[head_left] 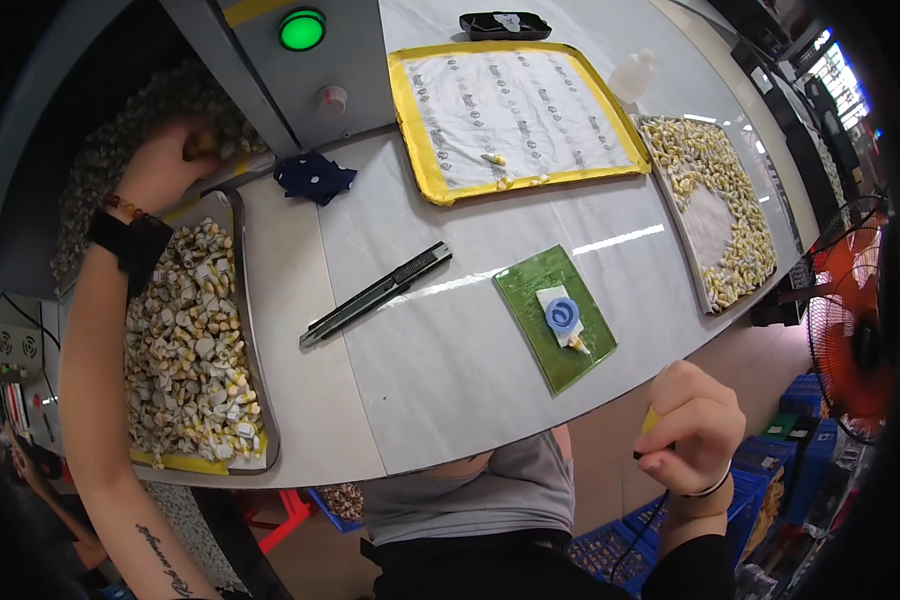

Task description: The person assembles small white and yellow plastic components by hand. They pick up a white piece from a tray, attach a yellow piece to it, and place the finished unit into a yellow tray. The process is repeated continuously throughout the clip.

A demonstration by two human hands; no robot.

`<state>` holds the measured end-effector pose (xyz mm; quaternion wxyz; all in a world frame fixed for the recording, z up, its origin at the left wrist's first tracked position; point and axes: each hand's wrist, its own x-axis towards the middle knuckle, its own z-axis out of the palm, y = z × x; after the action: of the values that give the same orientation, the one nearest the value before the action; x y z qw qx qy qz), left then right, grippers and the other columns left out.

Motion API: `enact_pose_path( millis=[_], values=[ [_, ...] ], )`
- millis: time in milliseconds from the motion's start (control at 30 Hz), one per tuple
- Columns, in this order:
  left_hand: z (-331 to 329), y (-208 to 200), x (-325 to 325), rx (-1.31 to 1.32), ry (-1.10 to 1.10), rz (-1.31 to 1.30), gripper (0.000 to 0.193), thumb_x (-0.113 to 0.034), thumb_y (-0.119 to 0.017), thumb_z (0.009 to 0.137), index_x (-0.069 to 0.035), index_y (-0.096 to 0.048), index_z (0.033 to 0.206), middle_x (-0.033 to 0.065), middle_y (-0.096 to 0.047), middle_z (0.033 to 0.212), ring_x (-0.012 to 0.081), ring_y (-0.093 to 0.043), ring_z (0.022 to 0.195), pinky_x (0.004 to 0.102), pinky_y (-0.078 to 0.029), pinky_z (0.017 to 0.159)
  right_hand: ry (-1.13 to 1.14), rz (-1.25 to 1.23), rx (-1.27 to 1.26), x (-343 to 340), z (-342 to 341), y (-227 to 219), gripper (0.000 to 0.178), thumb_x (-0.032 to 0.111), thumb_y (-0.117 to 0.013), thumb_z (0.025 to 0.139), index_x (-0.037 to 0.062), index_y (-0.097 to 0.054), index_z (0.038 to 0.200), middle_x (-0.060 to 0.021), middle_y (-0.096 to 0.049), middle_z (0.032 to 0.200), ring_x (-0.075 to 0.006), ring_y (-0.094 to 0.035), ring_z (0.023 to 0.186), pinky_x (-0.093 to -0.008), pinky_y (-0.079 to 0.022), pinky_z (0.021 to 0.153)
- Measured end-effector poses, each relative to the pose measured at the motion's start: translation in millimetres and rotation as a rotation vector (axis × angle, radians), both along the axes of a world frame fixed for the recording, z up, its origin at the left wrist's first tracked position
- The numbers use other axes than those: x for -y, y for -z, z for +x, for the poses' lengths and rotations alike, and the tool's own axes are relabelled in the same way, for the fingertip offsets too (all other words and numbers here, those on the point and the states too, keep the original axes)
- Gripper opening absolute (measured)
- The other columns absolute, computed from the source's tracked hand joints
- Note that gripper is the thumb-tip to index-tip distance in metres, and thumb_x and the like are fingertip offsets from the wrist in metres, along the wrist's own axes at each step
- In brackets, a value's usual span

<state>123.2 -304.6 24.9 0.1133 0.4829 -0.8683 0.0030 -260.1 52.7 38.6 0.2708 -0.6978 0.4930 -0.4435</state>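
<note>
Yellow-white parts fill the tray (pixel 253 330) left of the knife (pixel 375 293). I see my left hand (pixel 170 165) beyond the tray's far end, fingers closed on a part; my right hand (pixel 695 430), off the table edge, pinches a yellow piece (pixel 651 420). Risk, as I judge it: the heaped tray spilling if my forearm nudges it.

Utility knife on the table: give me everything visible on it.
The utility knife is long and slim, with a black body and a grey metal strip along it. It lies flat and diagonal on the white table, one end toward the left tray, the other toward the green mat. Neither hand touches it. Blade extension cannot be told.
</note>
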Motion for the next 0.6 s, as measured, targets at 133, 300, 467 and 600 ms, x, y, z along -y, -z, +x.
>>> enact_pose_path(
  millis=[133, 300, 467, 600],
  values=[
    [8, -38, -33, -0.309, -0.095, 0.224, 0.034, -0.016, -0.062, 0.085, -0.004, -0.054, 0.115, 0.0053, -0.059, 0.095, 0.0131, -0.058, 0.081, 0.0262, -0.048, 0.065, 0.025, -0.057, -0.231, 28, -2, -22, 0.015, 0.006, -0.077, 0.065, 0.0053, -0.065, 0.074, -0.0051, -0.057, 0.068, -0.0179, -0.053, 0.059, -0.0273, -0.040, 0.052],
    [-48, -79, -161, -0.480, 0.023, 0.439, 0.014, -0.002, -0.049, 0.086, -0.001, -0.054, 0.099, 0.0000, -0.047, 0.071, 0.0024, -0.040, 0.056, 0.0173, -0.032, 0.050, 0.061, -0.020, -0.659, 82, -26, -20, 0.013, 0.008, -0.069, 0.073, 0.0053, -0.058, 0.081, -0.0086, -0.058, 0.077, -0.0272, -0.057, 0.073, -0.0348, -0.045, 0.062],
    [-61, -100, -271, -0.632, 0.522, 1.115, 0.015, 0.006, -0.066, 0.075, 0.004, -0.063, 0.089, 0.0160, -0.057, 0.098, 0.0231, -0.059, 0.077, 0.0285, -0.049, 0.069, -0.037, -0.170, -0.691, 176, -17, -3, 0.009, 0.010, -0.062, 0.078, 0.0040, -0.062, 0.084, -0.0120, -0.063, 0.081, -0.0291, -0.060, 0.080, -0.0376, -0.048, 0.071],
    [-84, -25, -294, -1.039, 0.355, 1.472, 0.010, 0.003, -0.061, 0.082, 0.003, -0.063, 0.091, 0.0195, -0.059, 0.100, 0.0168, -0.059, 0.083, 0.0237, -0.046, 0.071, -0.042, -0.037, -0.671, 210, -7, 20, 0.008, 0.007, -0.059, 0.078, 0.0017, -0.064, 0.081, -0.0143, -0.064, 0.079, -0.0316, -0.061, 0.078, -0.0386, -0.048, 0.072]
  ],
)
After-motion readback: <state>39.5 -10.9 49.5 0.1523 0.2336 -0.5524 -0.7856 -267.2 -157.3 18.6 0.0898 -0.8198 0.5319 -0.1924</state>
